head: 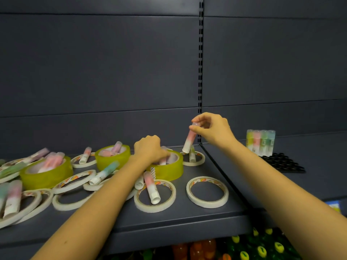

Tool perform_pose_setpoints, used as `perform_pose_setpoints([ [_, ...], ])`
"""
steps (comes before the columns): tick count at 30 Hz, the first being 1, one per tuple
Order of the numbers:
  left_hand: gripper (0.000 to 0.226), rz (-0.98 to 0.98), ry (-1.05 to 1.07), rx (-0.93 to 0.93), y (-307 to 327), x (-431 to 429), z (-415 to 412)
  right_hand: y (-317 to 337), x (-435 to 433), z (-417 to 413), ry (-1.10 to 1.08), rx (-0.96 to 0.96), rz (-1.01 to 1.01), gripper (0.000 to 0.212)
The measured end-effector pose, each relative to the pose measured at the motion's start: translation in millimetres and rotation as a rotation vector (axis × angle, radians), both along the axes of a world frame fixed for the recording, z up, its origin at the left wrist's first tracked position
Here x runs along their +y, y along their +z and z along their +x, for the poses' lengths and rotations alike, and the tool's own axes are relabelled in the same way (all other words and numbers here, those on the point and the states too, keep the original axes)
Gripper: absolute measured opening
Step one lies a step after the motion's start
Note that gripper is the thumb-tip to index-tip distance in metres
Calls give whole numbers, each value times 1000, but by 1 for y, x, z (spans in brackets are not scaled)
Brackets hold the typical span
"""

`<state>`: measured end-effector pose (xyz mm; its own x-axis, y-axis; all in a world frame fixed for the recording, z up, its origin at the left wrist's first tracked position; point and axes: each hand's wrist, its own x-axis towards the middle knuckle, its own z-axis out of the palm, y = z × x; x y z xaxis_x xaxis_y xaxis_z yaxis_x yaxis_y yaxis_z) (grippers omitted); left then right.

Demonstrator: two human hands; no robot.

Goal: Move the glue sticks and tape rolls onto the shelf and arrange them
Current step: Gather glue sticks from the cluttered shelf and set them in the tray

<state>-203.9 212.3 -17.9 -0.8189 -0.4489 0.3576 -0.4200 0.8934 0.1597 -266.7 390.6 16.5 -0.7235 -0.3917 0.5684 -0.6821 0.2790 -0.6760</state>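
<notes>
Yellow-green tape rolls (46, 173), three in all, sat on the grey shelf (187, 218) among flat white rings. Left of the slotted upright (200, 72), the left hand (148, 149) reached into the third roll, fingers hidden; the right hand (212, 128) pinched a pink glue stick (189, 140). Four sticks (261, 142) stood right of it.

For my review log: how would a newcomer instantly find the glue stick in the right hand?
Start at the slotted black upright dividing the dark shelf backing. Just beside its base, the right hand pinches a pink-and-white glue stick by its cap. It alone hangs tilted in the air.
</notes>
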Motion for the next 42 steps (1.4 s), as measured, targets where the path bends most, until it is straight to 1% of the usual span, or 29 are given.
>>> perform_pose_setpoints([
  [2,31,28,-26,48,1,1,1,-3,6,-1,-4,3,2,19],
  [5,25,68,-76,196,10,4,7,-7,18,-3,-12,24,13,19],
  [8,16,146,-191,372,25,11,13,-6,32,-7,-47,54,21,17],
  [10,14,208,-275,475,32,21,14,-4,44,-9,-73,72,27,18],
  [12,14,233,-350,524,36,35,11,-3,57,-11,-94,86,32,19],
  [15,13,246,-425,519,40,60,1,-1,82,-17,-120,91,32,19],
  [18,13,230,-491,475,43,87,-14,-1,108,-27,-134,79,25,18],
  [23,12,238,-540,443,45,141,-44,1,161,-54,-150,90,46,17],
  [27,11,187,-561,393,40,185,-68,2,201,-82,-140,87,46,16],
  [32,8,154,-545,385,30,227,-98,-4,237,-115,-137,95,59,17],
  [39,14,142,-487,336,15,270,-132,-17,264,-151,-82,101,83,18],
  [42,17,129,-454,313,8,274,-142,-22,266,-157,-55,106,98,19],
])
